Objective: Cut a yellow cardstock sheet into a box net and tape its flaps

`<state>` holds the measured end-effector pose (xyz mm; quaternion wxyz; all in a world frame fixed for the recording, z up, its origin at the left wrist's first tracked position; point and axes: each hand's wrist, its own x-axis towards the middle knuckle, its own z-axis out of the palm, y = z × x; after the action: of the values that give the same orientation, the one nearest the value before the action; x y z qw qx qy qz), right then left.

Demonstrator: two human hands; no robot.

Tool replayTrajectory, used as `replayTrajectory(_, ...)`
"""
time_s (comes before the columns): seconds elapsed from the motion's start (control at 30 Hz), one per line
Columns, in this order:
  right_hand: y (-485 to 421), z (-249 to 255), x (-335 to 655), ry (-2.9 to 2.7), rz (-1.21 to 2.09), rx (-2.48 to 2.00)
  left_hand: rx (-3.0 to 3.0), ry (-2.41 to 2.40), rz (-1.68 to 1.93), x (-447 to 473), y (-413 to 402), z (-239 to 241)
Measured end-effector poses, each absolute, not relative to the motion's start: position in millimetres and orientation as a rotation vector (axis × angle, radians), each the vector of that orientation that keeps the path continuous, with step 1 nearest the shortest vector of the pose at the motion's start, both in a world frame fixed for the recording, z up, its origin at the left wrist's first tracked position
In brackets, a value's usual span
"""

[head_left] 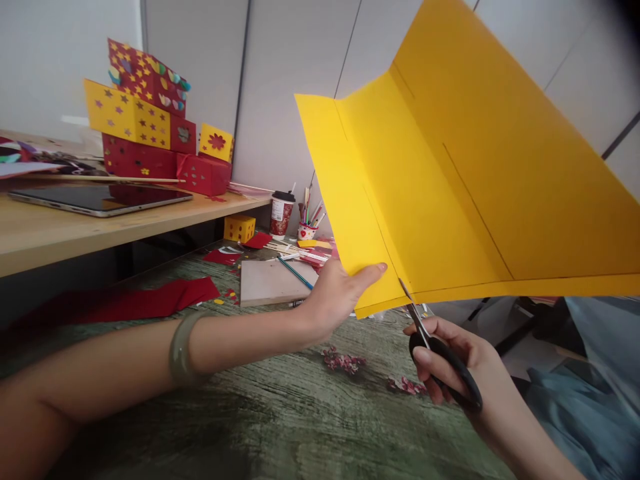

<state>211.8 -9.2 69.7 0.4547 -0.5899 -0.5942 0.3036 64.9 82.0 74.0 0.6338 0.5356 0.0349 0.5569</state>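
A large sheet of yellow card [440, 200], creased and marked with dark straight lines, is held up above the table. My left hand [337, 297] pinches its lower left part, thumb on the near face and the other fingers hidden behind. In my right hand [455, 360] is a pair of scissors [440, 363] with black handles. Their blades meet the card's lower edge at the end of a drawn line. One blade shows in front of the card; the other I cannot make out. A green bangle circles my left wrist.
Stacked red and yellow paper boxes [133, 123] and a tablet [105, 198] occupy a raised wooden shelf [210, 217] on the left. Behind my left hand are a lidded cup [283, 215], a pen holder [307, 231], a pale board [265, 283] and red paper [150, 301] on the green table [280, 420].
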Motion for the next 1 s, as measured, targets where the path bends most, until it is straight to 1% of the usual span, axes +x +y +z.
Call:
replayTrajectory(0.4, -9.9, 68.5, 212.2, -1.414, 0.788, -1.479, 1.246, 0.138, 1.264, 64.5, 80.8, 71.0)
replayTrajectory(0.6, -7.6, 63.9, 214.7, -1.451, 0.746, -1.474, 1.259, 0.153, 1.261, 64.8, 80.0, 71.7)
replayTrajectory(0.77, -11.0, 65.4, 207.7, -1.362, 0.715, -1.498, 1.252, 0.134, 1.233, 64.4, 79.7, 71.6)
replayTrajectory(1.0, -8.1, 66.4, 206.4, -1.371, 0.744, -1.506, 1.243, 0.115, 1.216, 64.9, 80.0, 71.3)
